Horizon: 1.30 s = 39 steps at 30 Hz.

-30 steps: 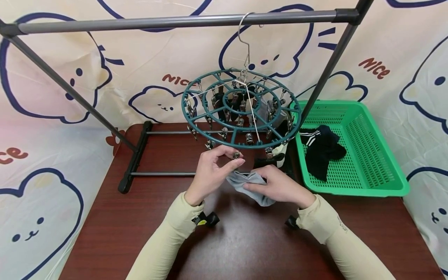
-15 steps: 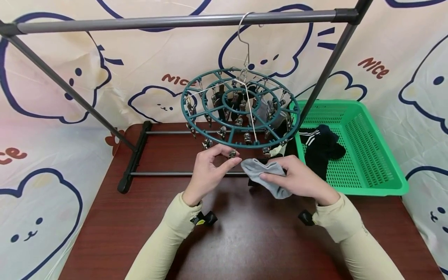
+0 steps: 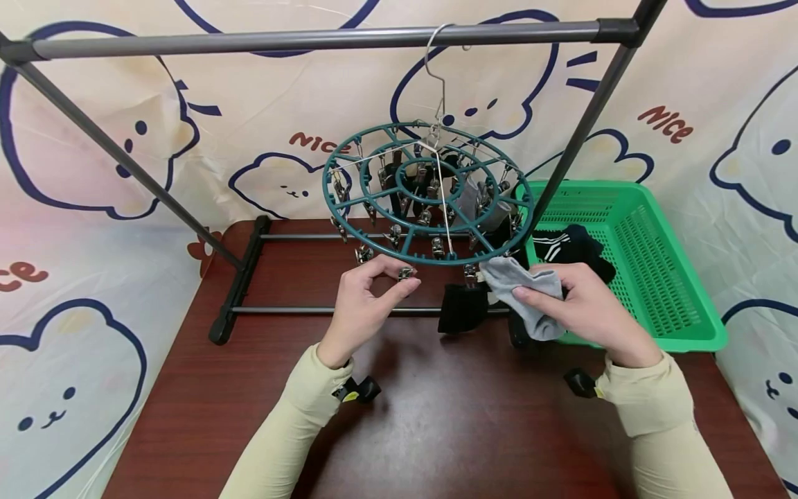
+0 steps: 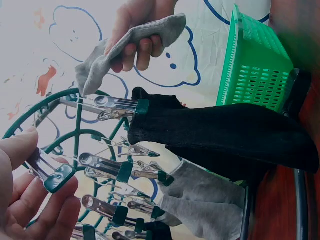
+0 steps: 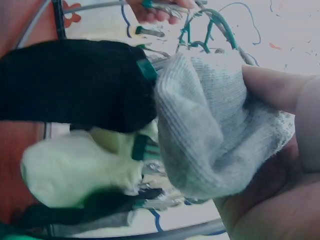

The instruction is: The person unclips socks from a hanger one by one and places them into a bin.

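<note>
My left hand [image 3: 361, 305] pinches a metal clip [image 4: 50, 172] with green tips, at the near edge of the round green sock hanger [image 3: 450, 262]. Nothing hangs from that clip. Farther right, my right hand [image 3: 592, 305] holds a bunched light grey sock [image 3: 524, 287] between thumb and fingers; its ribbed cuff shows in the right wrist view. A black sock [image 3: 463, 308] hangs from the neighbouring clip, between the two hands. Deeper in the hanger, grey socks [image 4: 210, 205] hang from other clips, and a pale sock [image 5: 75, 167] hangs below the black one in the right wrist view.
A grey metal rack bar [image 3: 249, 43] carries the hanger by its hook. On the right of the brown table [image 3: 467, 436] stands a green basket [image 3: 673, 270] with dark clothes [image 3: 573, 249] in it. The rack's black foot [image 3: 240, 284] lies at left.
My right hand has moved right with the grey sock, away from the clip and toward the basket. My left hand has shifted slightly left, still pinching the clip. The black sock now shows fully.
</note>
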### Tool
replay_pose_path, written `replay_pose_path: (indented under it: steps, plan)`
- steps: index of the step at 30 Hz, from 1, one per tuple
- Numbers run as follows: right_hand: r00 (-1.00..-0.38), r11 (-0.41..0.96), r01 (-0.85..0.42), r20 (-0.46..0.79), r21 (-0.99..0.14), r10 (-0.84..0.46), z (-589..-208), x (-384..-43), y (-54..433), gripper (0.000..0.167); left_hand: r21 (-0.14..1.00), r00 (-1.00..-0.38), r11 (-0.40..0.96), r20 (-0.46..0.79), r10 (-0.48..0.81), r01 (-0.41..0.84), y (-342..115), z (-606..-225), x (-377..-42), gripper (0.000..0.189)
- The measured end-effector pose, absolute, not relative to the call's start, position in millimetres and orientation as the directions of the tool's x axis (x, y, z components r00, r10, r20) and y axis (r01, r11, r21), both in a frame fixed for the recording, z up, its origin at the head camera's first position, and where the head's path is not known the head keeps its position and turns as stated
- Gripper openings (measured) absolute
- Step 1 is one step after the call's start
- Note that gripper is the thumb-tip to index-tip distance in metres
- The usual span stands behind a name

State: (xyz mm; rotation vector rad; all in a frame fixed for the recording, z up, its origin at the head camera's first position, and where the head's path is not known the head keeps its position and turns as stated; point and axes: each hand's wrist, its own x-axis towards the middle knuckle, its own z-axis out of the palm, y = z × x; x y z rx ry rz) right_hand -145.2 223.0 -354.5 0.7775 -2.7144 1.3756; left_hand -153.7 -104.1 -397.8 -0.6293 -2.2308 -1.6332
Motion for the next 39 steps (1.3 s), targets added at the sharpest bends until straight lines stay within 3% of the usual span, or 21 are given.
replay_pose_path:
  steps: [12,26,35,39]
  plan:
    - [-0.949,0.58,-0.298,0.168,-0.758,-0.267,-339,-149,256,0.012,0.829,-0.866,0.253,0.482,0.133,0.499,-112,-397,-154,0.015]
    - [-0.984,0.533,-0.173,0.164,-0.828,-0.065,-336,-176,294,0.014,0.832,-0.869,0.253,0.482,0.114,0.494,-117,-396,-155,0.015]
    - [-0.994,0.57,-0.098,0.11,-0.816,-0.014,-334,-201,318,0.018,0.832,-0.869,0.253,0.482,0.112,0.494,-121,-395,-157,0.015]
    - [-0.996,0.632,-0.084,0.082,-0.77,-0.032,-338,-214,332,0.03,0.83,-0.868,0.257,0.485,0.109,0.496,-122,-395,-158,0.016]
